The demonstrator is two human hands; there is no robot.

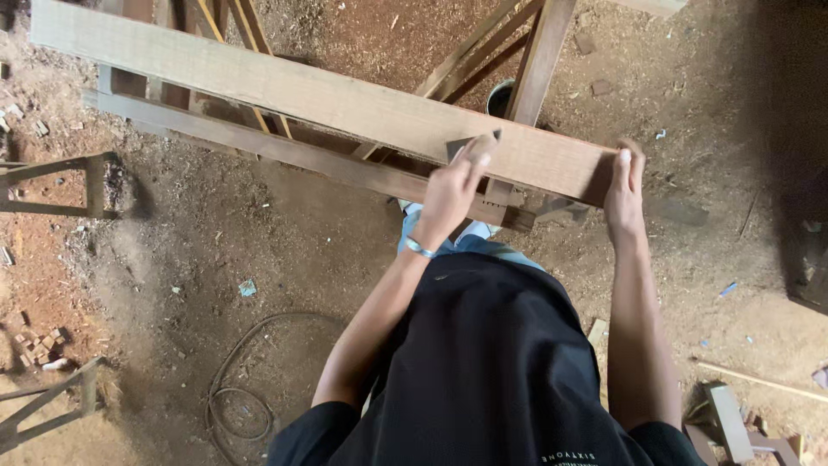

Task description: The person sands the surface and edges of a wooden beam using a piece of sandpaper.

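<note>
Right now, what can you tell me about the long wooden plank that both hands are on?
The plank is a long, pale, rough-sawn board of bare wood with square edges. It runs slantwise from the upper left to the right, lying flat on a darker wooden frame. The left hand presses a small dark flat piece against its near edge, and the right hand grips its right end. Below is a dirt floor strewn with sawdust.
</note>
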